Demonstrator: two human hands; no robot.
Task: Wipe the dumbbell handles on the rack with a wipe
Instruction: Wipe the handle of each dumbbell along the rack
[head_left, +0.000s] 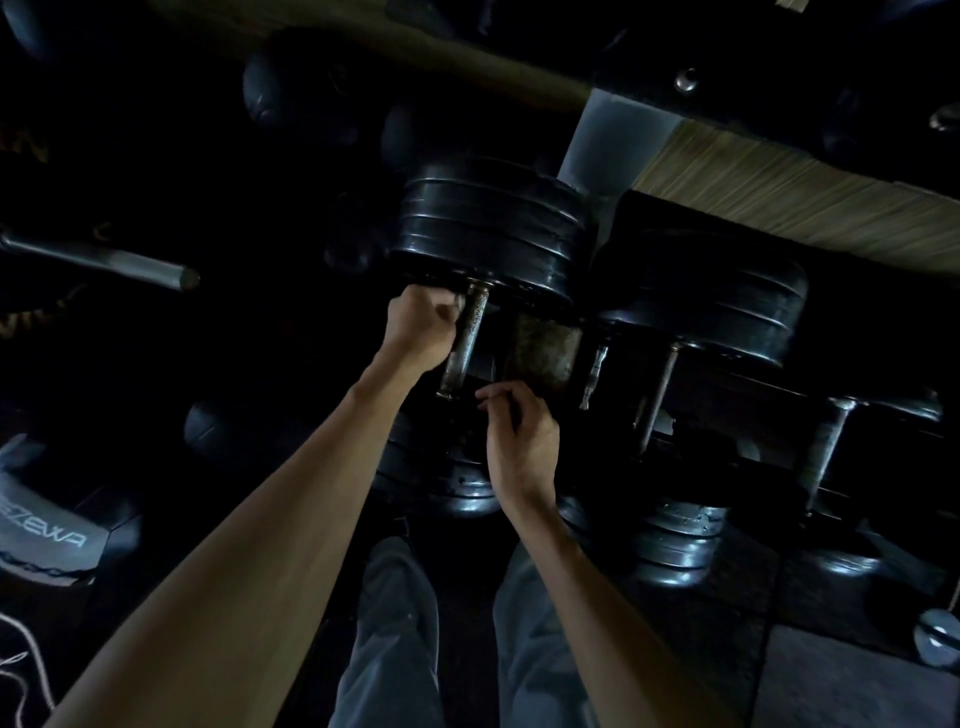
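My left hand (421, 325) fingers curl beside the rusty, rigid dumbbell handle (464, 340); right hand (522, 441) loosely curled, empty; heavy dumbbell stays racked.

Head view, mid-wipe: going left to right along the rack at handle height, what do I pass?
Left hand → rusty handle it is working on → rusty rack plate → thin handle → far-right handle.

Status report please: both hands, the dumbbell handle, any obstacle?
Left hand curled against dumbbell handle, wipe not discernible. Right hand loosely curled near handle's lower end, holding nothing visible. Nothing blocking handle.
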